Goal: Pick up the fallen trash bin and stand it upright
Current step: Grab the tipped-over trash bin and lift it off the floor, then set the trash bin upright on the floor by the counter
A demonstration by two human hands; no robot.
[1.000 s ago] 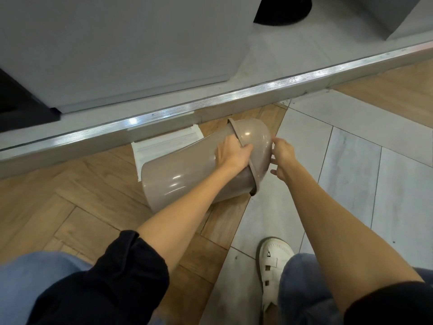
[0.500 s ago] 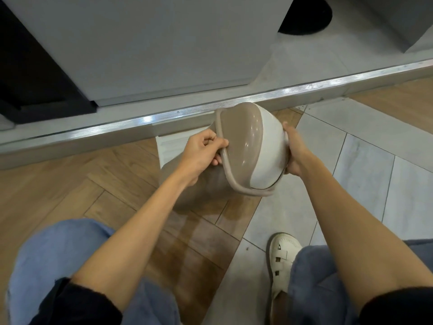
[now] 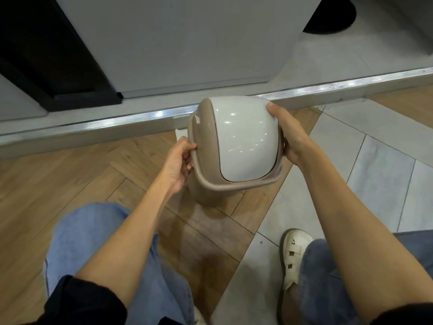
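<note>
swing-lid trash bin [image 3: 236, 146] near upright, long axis vertical, white lid facing camera; sits between hands over the herringbone wood floor [image 3: 70, 174]; left hand [image 3: 179, 164] and right hand [image 3: 289, 134] clamped on lid rim sides

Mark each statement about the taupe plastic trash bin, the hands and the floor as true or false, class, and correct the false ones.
1. Both hands grip the taupe plastic trash bin. True: the left hand and right hand hold opposite sides of its top.
2. The bin's domed swing lid is black. False: it is pale grey-white.
3. The bin lies flat on its side. False: its lid end faces up toward the camera.
4. A cream strappy sandal rests on grey tile floor. True.
</note>
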